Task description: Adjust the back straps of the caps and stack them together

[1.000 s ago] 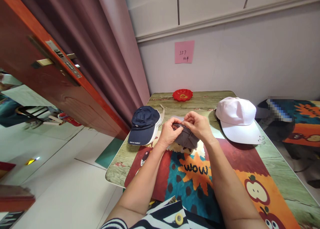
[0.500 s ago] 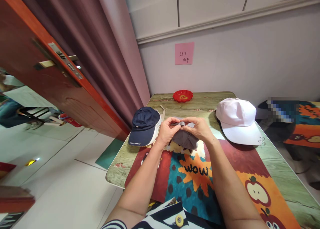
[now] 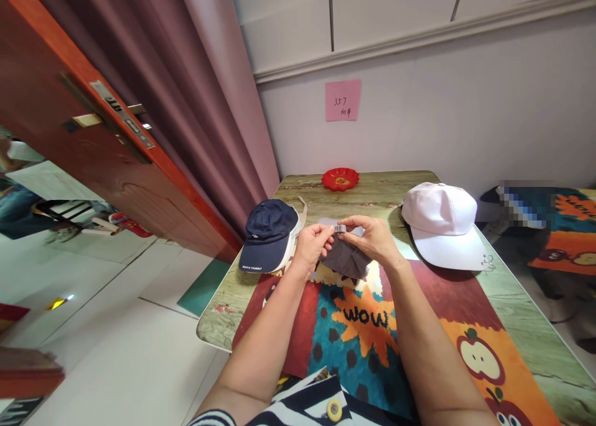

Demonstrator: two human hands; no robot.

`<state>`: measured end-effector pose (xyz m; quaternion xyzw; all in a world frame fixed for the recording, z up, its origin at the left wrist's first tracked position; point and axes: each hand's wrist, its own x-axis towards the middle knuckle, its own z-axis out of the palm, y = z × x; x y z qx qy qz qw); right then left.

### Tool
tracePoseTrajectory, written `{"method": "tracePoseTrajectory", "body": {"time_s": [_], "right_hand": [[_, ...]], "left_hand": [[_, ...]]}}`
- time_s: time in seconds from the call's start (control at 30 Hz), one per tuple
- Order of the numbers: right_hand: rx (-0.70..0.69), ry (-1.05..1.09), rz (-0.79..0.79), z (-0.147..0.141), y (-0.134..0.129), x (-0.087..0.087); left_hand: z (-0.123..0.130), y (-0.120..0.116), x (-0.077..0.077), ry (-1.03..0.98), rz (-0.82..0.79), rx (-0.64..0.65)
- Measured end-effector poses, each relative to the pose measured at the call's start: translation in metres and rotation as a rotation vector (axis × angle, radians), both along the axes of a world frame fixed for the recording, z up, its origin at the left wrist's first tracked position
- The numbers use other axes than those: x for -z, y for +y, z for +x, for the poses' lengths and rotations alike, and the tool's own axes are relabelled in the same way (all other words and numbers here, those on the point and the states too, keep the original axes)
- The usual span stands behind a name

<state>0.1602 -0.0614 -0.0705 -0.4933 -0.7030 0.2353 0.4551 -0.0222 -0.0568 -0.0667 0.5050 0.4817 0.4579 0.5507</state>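
Note:
A dark grey cap (image 3: 345, 258) lies in front of me on the table, its back strap and small buckle (image 3: 339, 228) raised between my hands. My left hand (image 3: 313, 246) is closed, thumb and forefinger pinching the strap end at the buckle. On the other side my right hand (image 3: 370, 236) pinches the strap next to the buckle, its fingers curled over the cap's edge. To the left sits a navy cap (image 3: 272, 224) with a pale cap partly hidden under it. A white cap (image 3: 440, 208) rests at the right.
A red scalloped dish (image 3: 340, 179) stands at the table's back. A colourful mat (image 3: 326, 333) covers the table's front. The wooden door (image 3: 139, 171) and a curtain (image 3: 223, 103) are at the left. Another table with a similar mat (image 3: 565, 246) is at the right.
My left fingers have shifted their grip; the thumb is now higher and the other fingers curl inward. The right hand stays nearly in place at the strap.

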Motion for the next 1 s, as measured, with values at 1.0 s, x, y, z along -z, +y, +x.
{"method": "tracePoseTrajectory", "body": {"time_s": [1.0], "right_hand": [[-0.048,0.036,0.037,-0.014,-0.01,-0.014]], "left_hand": [[-0.012,0.005,-0.004,0.011,0.093,-0.147]]}}
